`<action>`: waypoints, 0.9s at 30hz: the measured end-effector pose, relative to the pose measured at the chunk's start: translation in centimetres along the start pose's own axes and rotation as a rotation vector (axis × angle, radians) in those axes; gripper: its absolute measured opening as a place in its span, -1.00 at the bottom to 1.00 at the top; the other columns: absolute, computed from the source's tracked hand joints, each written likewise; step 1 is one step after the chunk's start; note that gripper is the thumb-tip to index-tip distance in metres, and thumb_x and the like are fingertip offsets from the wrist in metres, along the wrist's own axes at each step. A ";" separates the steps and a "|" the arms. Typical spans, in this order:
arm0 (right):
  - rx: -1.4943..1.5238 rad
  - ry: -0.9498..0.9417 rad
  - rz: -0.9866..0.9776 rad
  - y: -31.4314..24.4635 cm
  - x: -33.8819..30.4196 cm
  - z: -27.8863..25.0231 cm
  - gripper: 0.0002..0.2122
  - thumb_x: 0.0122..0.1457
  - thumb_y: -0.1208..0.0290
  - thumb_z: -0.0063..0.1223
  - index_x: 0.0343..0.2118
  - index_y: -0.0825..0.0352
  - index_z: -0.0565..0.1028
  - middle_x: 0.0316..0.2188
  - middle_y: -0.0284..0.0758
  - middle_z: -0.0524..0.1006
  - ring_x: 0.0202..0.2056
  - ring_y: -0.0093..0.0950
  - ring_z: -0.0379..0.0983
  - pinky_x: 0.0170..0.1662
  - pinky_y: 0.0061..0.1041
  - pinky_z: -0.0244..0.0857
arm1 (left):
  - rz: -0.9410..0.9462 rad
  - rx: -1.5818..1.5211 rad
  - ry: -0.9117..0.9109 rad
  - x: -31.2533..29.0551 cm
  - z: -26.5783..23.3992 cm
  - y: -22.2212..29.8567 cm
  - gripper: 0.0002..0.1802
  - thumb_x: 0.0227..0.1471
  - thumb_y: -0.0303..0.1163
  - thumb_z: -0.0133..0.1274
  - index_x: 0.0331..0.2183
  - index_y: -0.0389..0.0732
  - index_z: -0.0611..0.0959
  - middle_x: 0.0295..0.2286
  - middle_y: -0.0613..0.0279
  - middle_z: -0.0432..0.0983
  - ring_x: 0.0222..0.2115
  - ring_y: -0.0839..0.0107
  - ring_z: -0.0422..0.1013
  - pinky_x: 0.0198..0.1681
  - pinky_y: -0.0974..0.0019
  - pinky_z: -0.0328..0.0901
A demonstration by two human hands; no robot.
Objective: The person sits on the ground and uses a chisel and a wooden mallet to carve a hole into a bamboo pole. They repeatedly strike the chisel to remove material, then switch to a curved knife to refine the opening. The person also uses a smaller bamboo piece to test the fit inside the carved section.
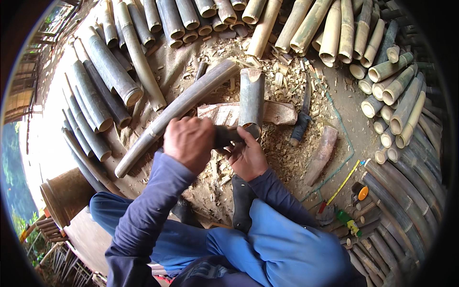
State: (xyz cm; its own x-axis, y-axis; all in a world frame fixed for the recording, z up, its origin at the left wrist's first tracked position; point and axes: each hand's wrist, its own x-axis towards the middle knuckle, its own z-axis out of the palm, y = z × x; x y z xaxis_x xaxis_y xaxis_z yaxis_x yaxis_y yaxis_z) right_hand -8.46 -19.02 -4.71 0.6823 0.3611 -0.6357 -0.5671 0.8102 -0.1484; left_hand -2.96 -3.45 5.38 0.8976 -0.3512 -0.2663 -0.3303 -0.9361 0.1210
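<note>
My left hand is closed around a short dark cylindrical piece, whose far side is hidden by my fingers. At its other end my right hand is curled, thumb up, gripping it. Just beyond my right thumb is the open near end of a bamboo tube. This grey-green tube lies across a rough pinkish wood block, its far rim cut at an angle. A long bamboo pole slants past my left hand. Right of the block lies a machete with a black-wrapped handle.
Wood chips cover the ground. Cut bamboo tubes are stacked around the far side and right. A split log piece, a yellow tape measure strip and a green bottle lie right. A brown bucket stands left.
</note>
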 end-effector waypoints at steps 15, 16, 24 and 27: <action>-1.423 0.027 -0.321 -4.5 -8.1 -7.2 -0.69 0.29 0.22 -0.05 -0.05 0.35 0.41 -0.21 -0.21 0.50 -0.20 -0.39 0.48 -0.06 -0.38 0.39 | 0.858 -0.438 -0.094 -1.2 3.3 12.1 -0.36 -0.23 -0.38 0.16 0.01 -0.19 0.47 -0.18 0.08 0.47 -0.13 0.19 0.45 -0.12 0.16 0.42; -1.661 0.100 -0.398 -6.0 -7.7 -8.2 -0.69 0.28 0.21 -0.04 -0.06 0.34 0.41 -0.23 -0.21 0.50 -0.21 -0.39 0.48 -0.08 -0.37 0.39 | 0.824 -0.325 -0.269 0.8 1.7 13.8 -0.18 -0.18 -0.38 0.17 0.18 -0.10 0.31 -0.02 0.07 0.38 0.04 0.14 0.33 0.09 0.13 0.27; -2.829 0.172 -0.746 -15.7 -2.9 -5.9 -0.73 0.22 0.15 0.02 -0.22 0.27 0.46 -0.44 -0.27 0.47 -0.40 -0.40 0.43 -0.25 -0.28 0.42 | 0.376 -0.753 0.152 6.8 7.0 15.8 0.06 -0.19 -0.65 0.13 0.32 0.22 0.16 0.21 -0.28 0.01 0.08 -0.29 0.26 0.16 -0.03 0.31; -3.002 -0.076 -0.742 -15.9 1.0 -1.5 -0.79 0.18 0.21 0.02 -0.32 0.26 0.44 -0.50 -0.30 0.44 -0.45 -0.41 0.38 -0.27 -0.29 0.38 | 0.119 -0.909 0.401 7.1 7.5 13.8 0.09 -0.26 -0.54 0.29 0.31 0.11 0.21 0.21 -0.26 0.02 0.11 -0.24 0.25 0.19 -0.04 0.29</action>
State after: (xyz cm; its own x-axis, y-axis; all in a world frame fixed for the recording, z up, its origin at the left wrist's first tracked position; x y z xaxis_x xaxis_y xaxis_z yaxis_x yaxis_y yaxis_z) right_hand 0.56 -32.25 -4.17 0.7976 0.5641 -0.2136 0.5903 -0.8028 0.0839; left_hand -3.32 -19.03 -2.06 0.9608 -0.2515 0.1167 -0.2257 -0.4650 0.8561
